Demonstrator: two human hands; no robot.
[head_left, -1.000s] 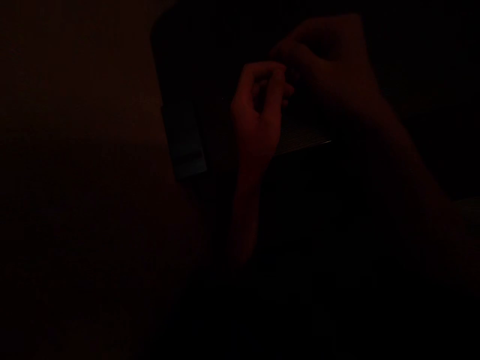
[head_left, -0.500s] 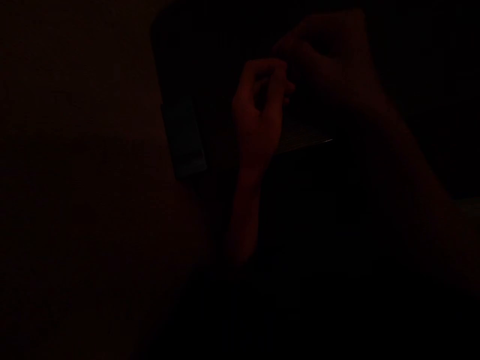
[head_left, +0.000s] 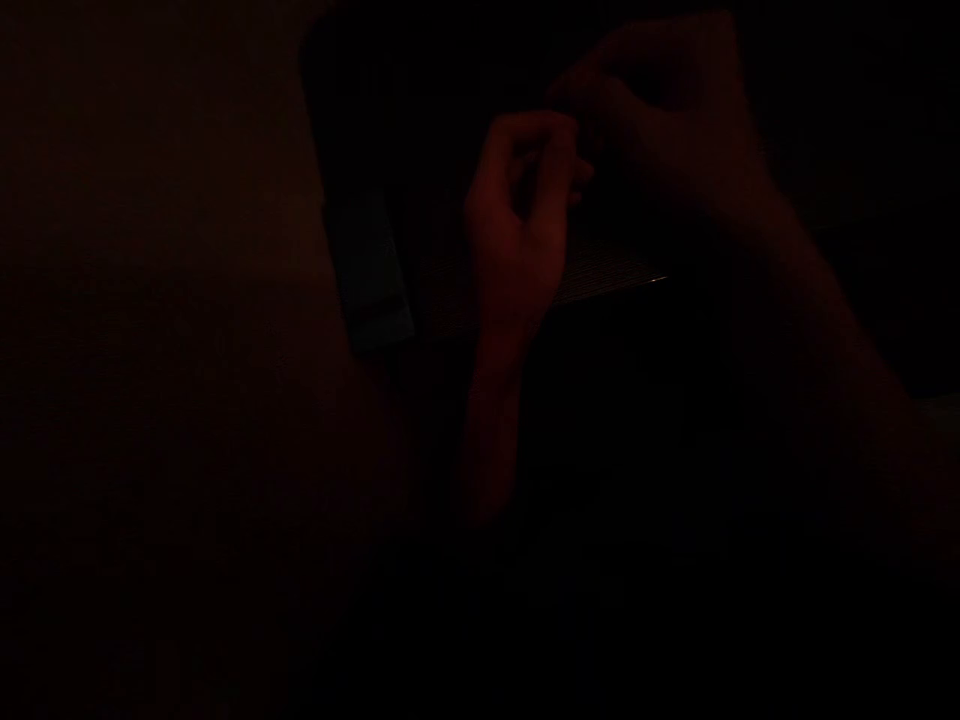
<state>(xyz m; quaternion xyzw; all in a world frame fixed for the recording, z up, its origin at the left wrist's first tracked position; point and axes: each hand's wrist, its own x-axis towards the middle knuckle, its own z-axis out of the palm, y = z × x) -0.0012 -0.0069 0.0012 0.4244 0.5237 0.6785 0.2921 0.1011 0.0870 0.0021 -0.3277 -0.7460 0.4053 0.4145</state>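
The view is very dark, with a dim red light on the hands. My left hand (head_left: 521, 190) is closed in a pinch, thumb against the curled index finger, above a dark table. Close by on the right, my right hand (head_left: 660, 110) is also closed, with thumb and fingers drawn together toward the left fingertips. Whatever the fingertips hold, if anything, is lost in the dark.
A flat dark rectangular thing, like a phone (head_left: 371, 270), lies at the left edge of the dark table (head_left: 600, 275). The table's front edge runs below the hands. A brownish floor-like surface (head_left: 150, 200) spreads out at the left.
Both hands keep nearly the same pose, with only a slight shift. The sheen on the phone-like thing looks different.
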